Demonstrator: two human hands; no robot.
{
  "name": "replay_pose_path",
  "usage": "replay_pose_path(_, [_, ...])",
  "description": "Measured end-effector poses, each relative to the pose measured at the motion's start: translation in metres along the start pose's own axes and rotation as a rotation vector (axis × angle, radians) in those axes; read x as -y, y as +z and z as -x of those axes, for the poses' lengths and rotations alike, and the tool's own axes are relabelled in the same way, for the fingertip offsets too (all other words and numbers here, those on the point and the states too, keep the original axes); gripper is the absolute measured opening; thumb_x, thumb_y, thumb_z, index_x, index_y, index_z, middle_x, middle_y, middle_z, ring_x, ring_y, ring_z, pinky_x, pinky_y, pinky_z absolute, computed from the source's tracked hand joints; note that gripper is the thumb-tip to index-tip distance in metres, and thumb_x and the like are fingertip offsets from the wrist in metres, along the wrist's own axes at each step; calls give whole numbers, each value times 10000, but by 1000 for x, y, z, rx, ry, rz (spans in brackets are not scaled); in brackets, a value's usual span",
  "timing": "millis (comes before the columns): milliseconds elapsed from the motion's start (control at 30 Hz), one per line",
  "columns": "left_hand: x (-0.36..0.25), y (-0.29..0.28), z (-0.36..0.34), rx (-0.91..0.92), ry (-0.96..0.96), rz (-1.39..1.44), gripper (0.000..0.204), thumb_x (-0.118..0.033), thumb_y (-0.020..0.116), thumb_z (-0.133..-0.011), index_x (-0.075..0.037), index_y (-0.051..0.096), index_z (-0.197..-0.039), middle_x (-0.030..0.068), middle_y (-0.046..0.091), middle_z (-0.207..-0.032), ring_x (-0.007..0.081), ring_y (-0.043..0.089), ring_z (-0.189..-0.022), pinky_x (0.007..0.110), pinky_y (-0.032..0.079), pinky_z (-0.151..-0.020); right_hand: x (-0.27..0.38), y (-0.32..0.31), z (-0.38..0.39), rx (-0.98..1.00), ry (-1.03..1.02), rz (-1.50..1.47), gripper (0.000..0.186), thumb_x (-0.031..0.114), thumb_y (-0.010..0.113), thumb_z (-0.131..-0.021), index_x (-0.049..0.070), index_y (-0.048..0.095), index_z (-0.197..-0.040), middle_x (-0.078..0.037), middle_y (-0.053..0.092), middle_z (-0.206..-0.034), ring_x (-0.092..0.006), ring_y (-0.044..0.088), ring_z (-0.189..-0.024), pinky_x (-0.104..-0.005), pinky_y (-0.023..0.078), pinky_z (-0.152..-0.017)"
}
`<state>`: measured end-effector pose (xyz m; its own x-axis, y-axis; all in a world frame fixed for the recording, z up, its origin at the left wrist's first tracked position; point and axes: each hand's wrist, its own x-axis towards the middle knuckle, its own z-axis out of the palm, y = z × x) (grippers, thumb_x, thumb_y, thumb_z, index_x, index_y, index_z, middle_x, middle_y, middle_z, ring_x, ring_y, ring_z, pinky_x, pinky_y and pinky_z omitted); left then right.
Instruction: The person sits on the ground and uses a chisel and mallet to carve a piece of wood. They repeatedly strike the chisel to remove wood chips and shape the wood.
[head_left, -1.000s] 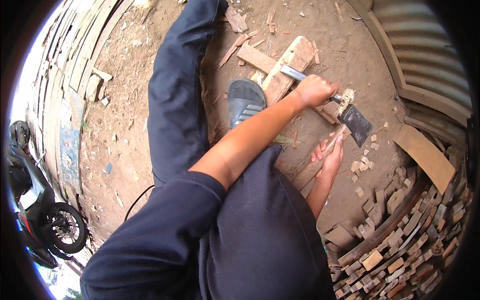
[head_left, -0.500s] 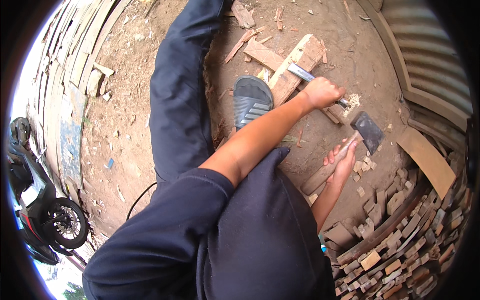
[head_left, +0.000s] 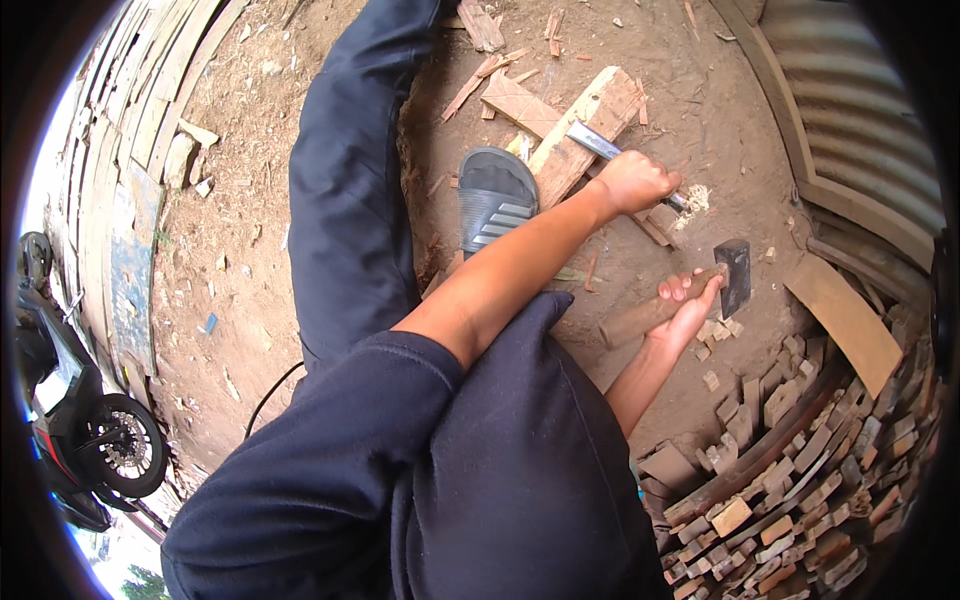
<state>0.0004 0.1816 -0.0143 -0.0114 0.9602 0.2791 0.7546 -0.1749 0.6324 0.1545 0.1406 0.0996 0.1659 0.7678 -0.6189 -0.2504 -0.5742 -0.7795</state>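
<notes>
My left hand (head_left: pixel 638 182) is closed around a chisel (head_left: pixel 596 142). Its metal blade lies over a pale wooden block (head_left: pixel 612 98), angled toward the upper left, and a frayed, fibrous end (head_left: pixel 690 205) sticks out behind the fist. Below and to the right, my right hand (head_left: pixel 690 305) grips a hammer (head_left: pixel 735 275) with a dark blocky head and a wooden handle. The hammer head is apart from the chisel's end. Under the block a second board (head_left: pixel 522 103) crosses at a slant. A sandalled foot (head_left: pixel 495 190) rests beside the block's near end.
Many cut wood pieces (head_left: pixel 780 520) are heaped at the lower right, with a curved tan board (head_left: pixel 845 320) above them. Corrugated metal sheeting (head_left: pixel 840 110) borders the upper right. Wood splinters (head_left: pixel 480 85) litter the dirt. A motorbike (head_left: pixel 120 445) and planks (head_left: pixel 130 190) are at the left.
The hammer has swung round in my right hand, so its head now stands more upright and its handle lies flatter. My left hand keeps its hold on the chisel; the whole view has shifted slightly.
</notes>
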Motion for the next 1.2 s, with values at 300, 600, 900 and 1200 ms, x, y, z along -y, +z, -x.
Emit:
replay_pose_path(300, [28, -47, 8, -227, -79, 110, 34, -117, 579, -818, -92, 556, -813, 70, 658, -701, 211, 681, -648, 386, 539, -533, -3, 6, 25, 280, 192, 450, 397, 463, 402, -999, 81, 480, -1068, -40, 440, -642, -110, 410, -416, -263, 372, -342])
replay_pose_path(600, [-19, -53, -3, -170, -52, 286, 194, -126, 645, -665, -61, 551, -822, 136, 630, -660, 345, 642, -634, 454, 494, -549, 11, -17, 25, 185, 168, 114, 357, 464, 433, -991, 119, 502, -1050, 6, 428, -646, -67, 362, -433, -222, 321, -356])
replay_pose_path(900, [-9, -43, 15, -144, -47, 257, 194, -101, 636, -655, -65, 546, -823, 128, 623, -644, 335, 644, -629, 454, 503, -565, 52, -36, 60, 27, -139, 140, 380, 484, 408, -993, 121, 507, -1047, 5, 422, -635, -73, 339, -421, -212, 306, -352])
replay_pose_path(1200, [-5, -28, 20, -185, 0, 151, 198, -122, 653, -634, -84, 539, -792, 113, 617, -630, 308, 648, -598, 427, 505, -519, 6, 7, 69, 116, -44, 435, 382, 433, 382, -1009, 70, 473, -1089, -51, 473, -678, -139, 417, -418, -289, 371, -348])
